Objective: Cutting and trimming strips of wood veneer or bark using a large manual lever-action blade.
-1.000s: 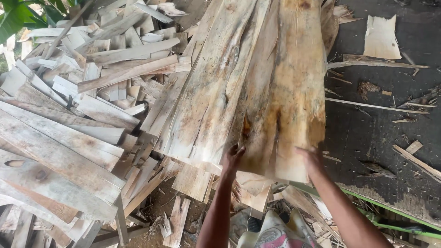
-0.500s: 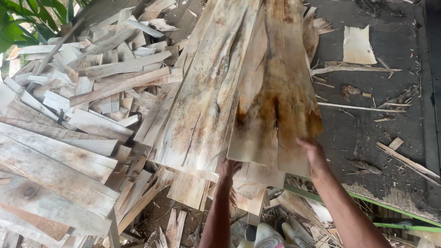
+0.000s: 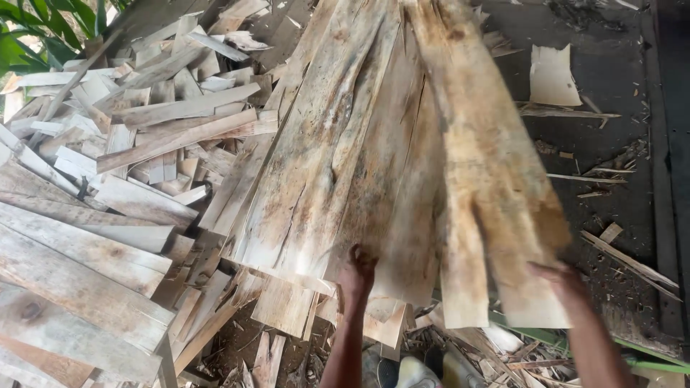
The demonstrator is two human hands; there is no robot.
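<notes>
Gripping veneer sheets (image 3: 402,179): left hand (image 3: 357,269), right hand (image 3: 557,276) raised.

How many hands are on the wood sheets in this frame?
2. The left hand grips the lower edge of the wide stained sheets at centre; the right hand holds the splitting sheet at right. No other hands show.

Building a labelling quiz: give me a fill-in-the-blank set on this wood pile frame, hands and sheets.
1. Both hands grip the near ends of long, thin sheets of ____.
2. The left hand holds the stained sheets; the ____ hand holds the split sheet.
3. The heap of pale planks lies to the person's ____.
4. Green ____ show in the top left corner.

Missing words: wood; right; left; leaves
</notes>
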